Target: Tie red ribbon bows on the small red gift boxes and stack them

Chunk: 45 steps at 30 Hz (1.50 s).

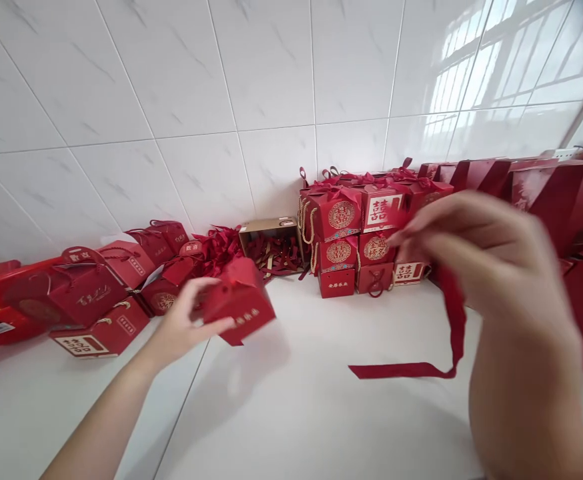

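Note:
My left hand (189, 327) grips a small red gift box (244, 310) by its side, with the thumb across its front and the fingers behind. The box is tilted and held just above the white table; gold lettering shows on its face. My right hand (491, 260), blurred and raised at the right, pinches a dark red ribbon (453, 320) between thumb and fingertips. The ribbon hangs down, bends, and its cut end trails to the left over the table. Ribbon and box are apart.
Red gift boxes (339, 217) stand stacked against the tiled wall. An open cardboard box (271, 230) holds loose ribbons. More red boxes (104, 330) and a shiny red bag (1, 313) lie at the left; large red bags (546, 193) line the right. The white table (296, 413) runs below.

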### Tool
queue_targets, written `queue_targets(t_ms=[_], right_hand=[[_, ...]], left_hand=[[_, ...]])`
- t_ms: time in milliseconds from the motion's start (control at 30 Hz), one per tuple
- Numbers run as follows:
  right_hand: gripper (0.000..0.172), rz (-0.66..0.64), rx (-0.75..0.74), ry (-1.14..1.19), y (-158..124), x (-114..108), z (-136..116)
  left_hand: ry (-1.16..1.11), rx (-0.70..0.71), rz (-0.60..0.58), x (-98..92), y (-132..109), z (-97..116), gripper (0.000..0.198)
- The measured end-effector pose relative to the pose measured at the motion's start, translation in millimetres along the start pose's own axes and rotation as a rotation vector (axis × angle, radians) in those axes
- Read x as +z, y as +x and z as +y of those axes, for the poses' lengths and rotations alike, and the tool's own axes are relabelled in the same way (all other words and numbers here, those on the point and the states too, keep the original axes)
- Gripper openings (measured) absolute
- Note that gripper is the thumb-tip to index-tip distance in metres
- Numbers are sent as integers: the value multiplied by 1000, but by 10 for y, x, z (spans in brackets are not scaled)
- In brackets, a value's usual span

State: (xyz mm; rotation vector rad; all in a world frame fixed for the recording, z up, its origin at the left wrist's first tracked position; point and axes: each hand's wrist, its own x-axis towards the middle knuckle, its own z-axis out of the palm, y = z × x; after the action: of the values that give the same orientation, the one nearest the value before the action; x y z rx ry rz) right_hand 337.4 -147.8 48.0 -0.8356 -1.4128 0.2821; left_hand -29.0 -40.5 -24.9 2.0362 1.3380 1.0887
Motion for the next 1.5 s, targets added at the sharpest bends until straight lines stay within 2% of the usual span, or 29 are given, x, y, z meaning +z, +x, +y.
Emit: queue_targets(t_ms=[67, 100, 167, 233, 333, 467, 567, 733, 933, 1033, 1200, 1333, 1500], right_hand=[[28, -432, -5, -206, 17, 208, 46], [31, -617, 3, -273, 24, 303, 93], [35, -836, 53, -284, 36, 456, 209], [34, -957, 115, -216, 43, 551, 321], [30, -1059, 201, -126, 51, 609, 437], [26, -1087, 318, -36, 62, 633, 528], [25, -1087, 332, 5, 72, 655, 589], [30, -1124, 347, 19, 72, 701, 668], [38, -1100, 520, 32, 26, 814, 740], [32, -1069, 586, 115, 3, 868, 764], [27, -1089, 628, 245, -25, 909, 771], [26, -1092, 661, 254, -44, 929, 778], [27, -1108, 703, 230, -72, 975, 788]], left_hand=[[48, -46, -310, 193, -18, 117, 65], [46, -67, -415, 275, -35, 145, 67], [26, -90, -538, 393, -74, 163, 70], [43, -74, -560, 446, -99, 159, 73], [140, 27, -488, 468, -82, 176, 66], [221, 69, -377, 559, -18, 254, 41], [295, 97, -289, 671, -24, 299, 34], [313, 201, -182, 800, -124, 256, 36], [230, 217, -66, 901, -192, 168, 39], [200, 252, -42, 927, -200, 155, 40], [158, 268, -49, 922, -235, 182, 40], [142, 291, -63, 923, -295, 215, 38], [124, 353, -34, 932, -320, 233, 24]])
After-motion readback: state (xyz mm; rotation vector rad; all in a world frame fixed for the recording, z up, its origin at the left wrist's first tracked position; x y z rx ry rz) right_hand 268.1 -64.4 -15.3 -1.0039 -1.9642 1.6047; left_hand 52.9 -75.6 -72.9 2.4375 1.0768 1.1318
